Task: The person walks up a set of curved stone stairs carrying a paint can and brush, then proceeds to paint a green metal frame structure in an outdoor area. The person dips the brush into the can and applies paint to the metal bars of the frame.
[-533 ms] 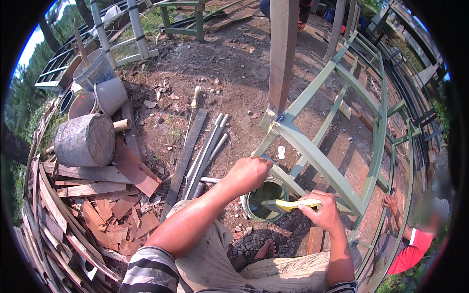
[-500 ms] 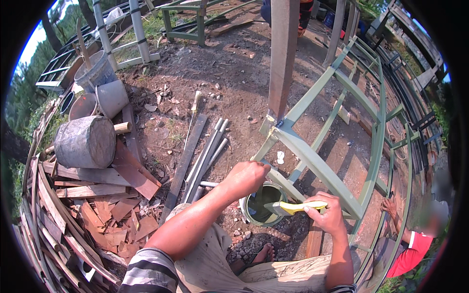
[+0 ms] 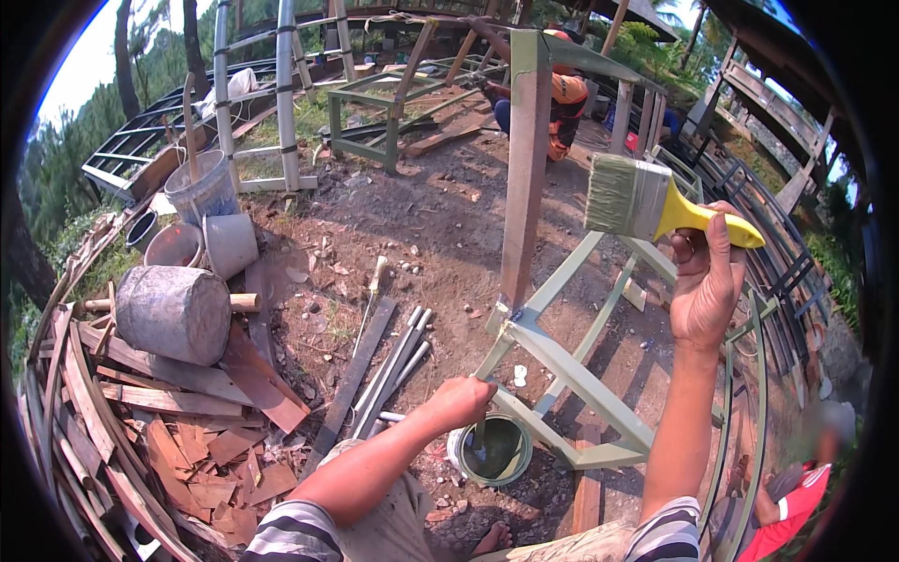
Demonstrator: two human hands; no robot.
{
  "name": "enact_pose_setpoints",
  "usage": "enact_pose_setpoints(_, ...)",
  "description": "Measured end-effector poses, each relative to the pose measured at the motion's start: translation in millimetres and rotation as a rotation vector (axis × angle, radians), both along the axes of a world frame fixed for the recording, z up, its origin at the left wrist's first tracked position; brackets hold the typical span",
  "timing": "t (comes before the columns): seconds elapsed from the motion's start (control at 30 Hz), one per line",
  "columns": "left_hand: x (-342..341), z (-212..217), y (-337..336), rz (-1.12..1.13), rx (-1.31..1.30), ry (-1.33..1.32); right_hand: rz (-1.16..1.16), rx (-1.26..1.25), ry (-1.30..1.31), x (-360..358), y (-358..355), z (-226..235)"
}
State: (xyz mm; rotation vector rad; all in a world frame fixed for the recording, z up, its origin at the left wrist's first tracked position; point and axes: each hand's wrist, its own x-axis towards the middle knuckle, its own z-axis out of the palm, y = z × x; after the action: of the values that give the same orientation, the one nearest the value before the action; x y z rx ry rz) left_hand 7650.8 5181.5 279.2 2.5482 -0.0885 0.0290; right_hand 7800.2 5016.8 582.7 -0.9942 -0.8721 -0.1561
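At two o'clock, right hand clenched around yellow-handled paintbrush; at six, left hand gripping green frame above paint can.

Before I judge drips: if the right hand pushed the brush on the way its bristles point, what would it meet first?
Probably the upright brown post, left of the brush in the right hand; depth is unclear.

Right hand raised, gripping yellow-handled paintbrush — left hand on green frame above paint can.
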Motion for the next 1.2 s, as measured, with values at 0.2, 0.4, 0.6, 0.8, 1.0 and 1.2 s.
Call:
enact_pose_setpoints(0.2,-2.1,-1.0,-4.5,-0.027,0.030,0.011,0.243,0.071,0.041,30.2,97.7,36.6)
enact_pose_setpoints(0.4,-6.5,-6.2,-8.9,-0.041,0.031,-0.038,-0.021,0.173,0.028,74.1,71.7,18.6)
enact_pose_setpoints(0.6,-18.2,2.4,-11.7,-0.023,0.088,-0.077,-0.195,-0.184,-0.440,-17.2,60.4,9.2)
enact_pose_setpoints(0.8,-20.8,-5.8,-19.4,-0.017,0.076,-0.153,-0.302,-0.538,-0.882,-38.1,90.7,2.9)
enact_pose_setpoints(1.0,-11.8,-0.7,-24.0,-0.058,0.080,-0.111,-0.556,-0.281,-1.137,-19.9,116.4,94.3)
enact_pose_setpoints(1.2,-22.9,4.5,-11.5,-0.031,0.076,-0.087,-0.448,-0.356,-1.286,-49.7,87.8,52.6)
